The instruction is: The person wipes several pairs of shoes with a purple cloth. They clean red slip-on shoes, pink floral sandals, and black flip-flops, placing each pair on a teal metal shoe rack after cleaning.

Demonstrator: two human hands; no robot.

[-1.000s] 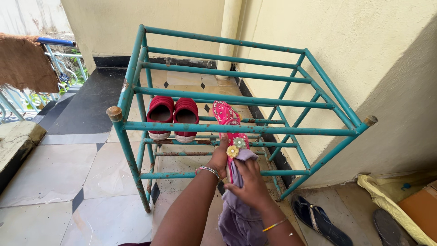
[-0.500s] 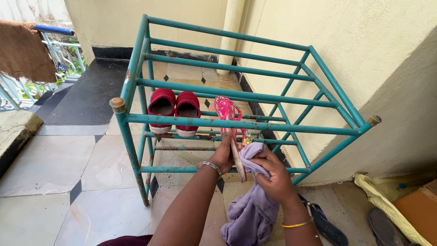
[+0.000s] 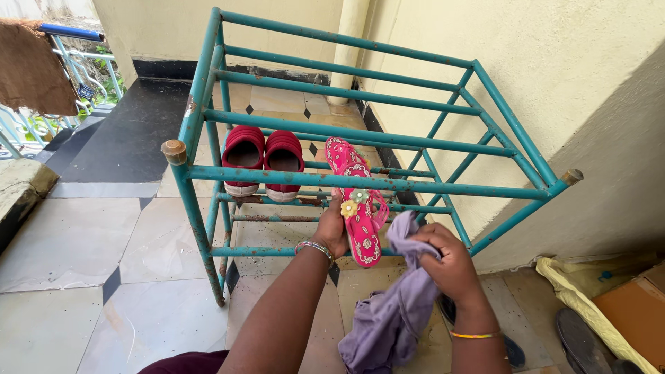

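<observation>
The pink sandal [image 3: 357,208] has turned since a moment ago: half a second earlier it stood on its edge with the sole toward the cloth, and now its decorated upper side, with the small flowers, faces up. The left hand [image 3: 334,227] holds it from the left, with its fingers closed around the edge near the middle of the sandal, which reaches in between the bars of the lower shelf of the rack [image 3: 360,183]. The right hand [image 3: 447,260] has moved away to the right. Its fingers are closed on a bunched purple cloth [image 3: 391,312], and the cloth is now just beside the sandal, not pressed on it as before. In my judgement the wiping of the sole is finished and the upper side is presented for the cloth.

The rack is made of blue-green metal bars with some rust, and it stands on a pale tiled floor [image 3: 76,242] against a cream wall [image 3: 554,62]. A pair of red shoes [image 3: 263,163] sits on a lower shelf, left of the sandal. Dark slippers [image 3: 578,339] lie on the floor at the right, near a yellow bag [image 3: 589,291] and a cardboard box [image 3: 634,308].
</observation>
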